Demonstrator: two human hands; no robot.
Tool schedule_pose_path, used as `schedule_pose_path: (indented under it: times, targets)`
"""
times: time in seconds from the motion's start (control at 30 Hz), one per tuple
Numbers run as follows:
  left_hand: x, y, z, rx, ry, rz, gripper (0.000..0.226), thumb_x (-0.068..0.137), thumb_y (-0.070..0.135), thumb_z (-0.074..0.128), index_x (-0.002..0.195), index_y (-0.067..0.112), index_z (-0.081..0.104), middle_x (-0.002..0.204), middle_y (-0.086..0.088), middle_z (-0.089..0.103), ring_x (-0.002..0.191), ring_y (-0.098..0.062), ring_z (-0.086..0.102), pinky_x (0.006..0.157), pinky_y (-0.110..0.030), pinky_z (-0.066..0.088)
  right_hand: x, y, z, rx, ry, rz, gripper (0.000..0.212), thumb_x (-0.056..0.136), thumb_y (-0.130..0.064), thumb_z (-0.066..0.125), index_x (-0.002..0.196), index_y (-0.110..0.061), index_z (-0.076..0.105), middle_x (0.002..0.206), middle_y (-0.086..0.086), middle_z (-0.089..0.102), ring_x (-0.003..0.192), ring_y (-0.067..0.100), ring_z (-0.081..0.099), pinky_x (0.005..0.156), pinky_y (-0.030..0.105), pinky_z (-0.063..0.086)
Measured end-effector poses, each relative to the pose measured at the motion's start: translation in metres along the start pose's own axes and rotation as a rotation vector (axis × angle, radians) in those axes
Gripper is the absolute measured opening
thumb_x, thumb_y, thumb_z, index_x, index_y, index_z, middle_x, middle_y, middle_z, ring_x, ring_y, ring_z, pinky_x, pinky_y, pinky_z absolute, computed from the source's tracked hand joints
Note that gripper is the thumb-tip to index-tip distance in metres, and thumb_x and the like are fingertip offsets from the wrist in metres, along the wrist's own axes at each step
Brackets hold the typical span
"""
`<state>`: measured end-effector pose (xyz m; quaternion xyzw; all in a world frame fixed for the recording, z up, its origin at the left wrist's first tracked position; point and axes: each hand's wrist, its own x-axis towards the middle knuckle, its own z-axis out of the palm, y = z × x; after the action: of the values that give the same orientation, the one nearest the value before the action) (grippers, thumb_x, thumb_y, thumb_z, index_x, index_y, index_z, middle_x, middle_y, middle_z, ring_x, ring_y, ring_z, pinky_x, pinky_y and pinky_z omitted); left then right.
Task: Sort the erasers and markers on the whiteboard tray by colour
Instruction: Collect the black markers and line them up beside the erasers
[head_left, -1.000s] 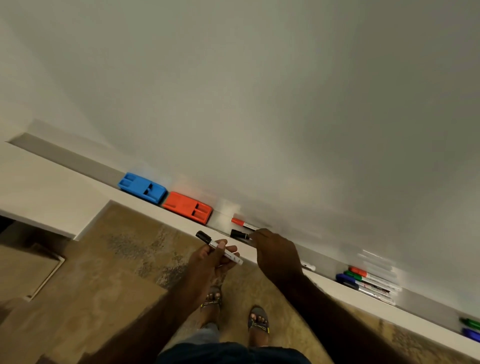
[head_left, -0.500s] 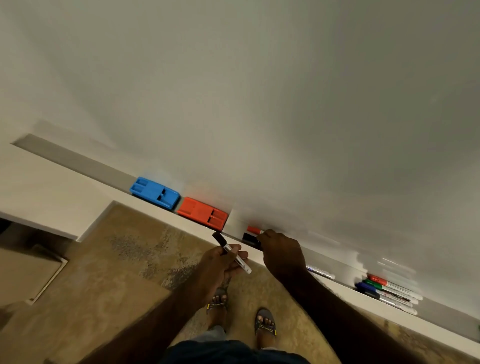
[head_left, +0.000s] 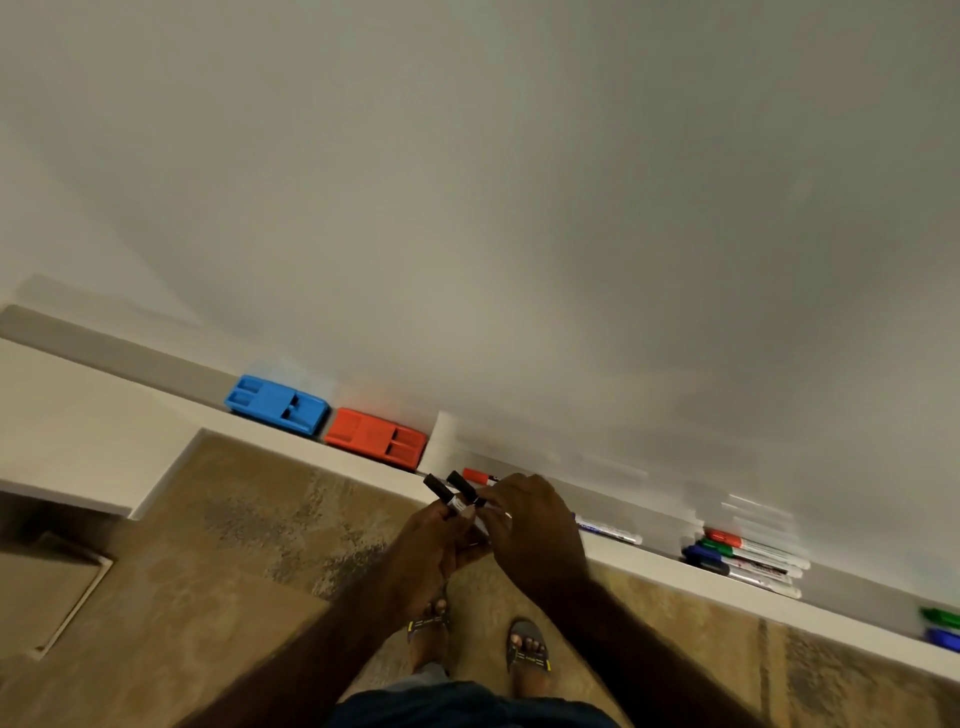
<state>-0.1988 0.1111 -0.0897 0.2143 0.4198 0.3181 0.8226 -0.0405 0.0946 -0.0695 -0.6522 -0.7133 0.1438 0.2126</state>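
Two black-capped markers stick up side by side between my hands, just in front of the whiteboard tray. My left hand grips the left black marker. My right hand pinches the right black marker. A red-capped marker lies on the tray just behind them. A blue eraser and a red eraser sit side by side on the tray to the left. Part of a white marker barrel shows right of my right hand.
A bunch of red, green and blue markers lies on the tray to the right. A green marker and a blue marker sit at the far right edge. The whiteboard fills the upper view. My sandalled feet stand on brown floor.
My right hand has lifted a black marker off the tray and brought it beside the one in my left hand. The camera view has shifted slightly.
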Motion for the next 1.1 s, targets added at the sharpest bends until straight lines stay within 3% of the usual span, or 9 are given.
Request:
schedule_pose_path:
  times: [0.1,0.23,0.33,0.43,0.53,0.73,0.83,1.1]
  targets:
    - [0.000,-0.006,0.003,-0.091,0.044,-0.011,0.032,0.102,0.018,0.051,0.126,0.000,0.063,0.121,-0.024,0.071,0.108,-0.035,0.071,0.083,-0.040,0.060,-0.005,0.001,0.002,0.033,-0.111,-0.013,0.022,0.100,-0.036,0.055,0.107,-0.022,0.070,0.106,-0.002,0.070,0.099,0.018,0.061,0.088,0.033,0.048]
    - [-0.002,-0.009,0.005,-0.034,0.110,-0.016,0.032,0.102,0.025,0.054,0.114,0.001,0.071,0.117,-0.026,0.072,0.104,-0.036,0.073,0.079,-0.039,0.062,-0.011,0.003,0.002,0.024,-0.235,-0.093,0.030,0.103,-0.035,0.050,0.119,-0.017,0.069,0.121,0.003,0.069,0.115,0.021,0.058,0.105,0.038,0.044]
    - [-0.003,-0.010,0.002,-0.039,0.184,-0.016,0.037,0.103,0.023,0.053,0.123,-0.007,0.061,0.120,-0.028,0.070,0.106,-0.038,0.071,0.078,-0.038,0.063,-0.009,0.010,-0.003,0.047,-0.213,-0.030,0.023,0.093,-0.019,0.065,0.114,-0.011,0.072,0.117,0.009,0.070,0.110,0.027,0.062,0.098,0.044,0.051]
    - [-0.007,-0.008,-0.001,-0.067,0.166,0.010,0.039,0.102,0.022,0.052,0.126,-0.009,0.056,0.123,-0.026,0.070,0.112,-0.041,0.069,0.079,-0.038,0.063,0.003,0.025,-0.005,-0.048,-0.223,0.046,0.034,0.090,-0.011,0.062,0.123,-0.017,0.067,0.122,0.001,0.068,0.110,0.019,0.058,0.093,0.033,0.049]
    - [-0.011,-0.009,-0.006,-0.068,0.167,0.024,0.044,0.096,0.024,0.057,0.125,-0.009,0.055,0.122,-0.027,0.070,0.113,-0.040,0.069,0.082,-0.040,0.063,0.015,0.036,-0.004,-0.152,-0.238,0.036,0.039,0.086,-0.003,0.061,0.121,-0.018,0.068,0.117,0.000,0.070,0.106,0.021,0.059,0.083,0.034,0.050]
    - [-0.012,-0.014,-0.014,-0.058,0.169,0.032,0.046,0.095,0.025,0.057,0.127,-0.008,0.055,0.122,-0.027,0.070,0.114,-0.040,0.069,0.087,-0.042,0.062,0.033,0.043,-0.001,-0.349,-0.338,-0.045,0.020,0.088,-0.012,0.057,0.102,-0.020,0.068,0.101,0.002,0.069,0.095,0.027,0.062,0.068,0.033,0.041]
    - [-0.012,-0.015,-0.016,-0.060,0.156,0.028,0.047,0.094,0.028,0.057,0.125,-0.008,0.057,0.123,-0.027,0.069,0.114,-0.040,0.069,0.084,-0.041,0.062,0.036,0.041,0.003,-0.371,-0.365,-0.054,0.016,0.091,-0.016,0.060,0.103,-0.018,0.070,0.101,0.004,0.070,0.093,0.027,0.064,0.071,0.034,0.045]
    - [-0.005,-0.016,-0.019,-0.043,0.163,0.039,0.047,0.095,0.029,0.058,0.124,-0.007,0.057,0.123,-0.027,0.069,0.115,-0.039,0.068,0.084,-0.040,0.062,0.019,0.055,-0.009,-0.306,-0.230,0.021,0.022,0.088,-0.014,0.063,0.106,-0.022,0.071,0.104,-0.002,0.071,0.090,0.023,0.067,0.068,0.033,0.052]
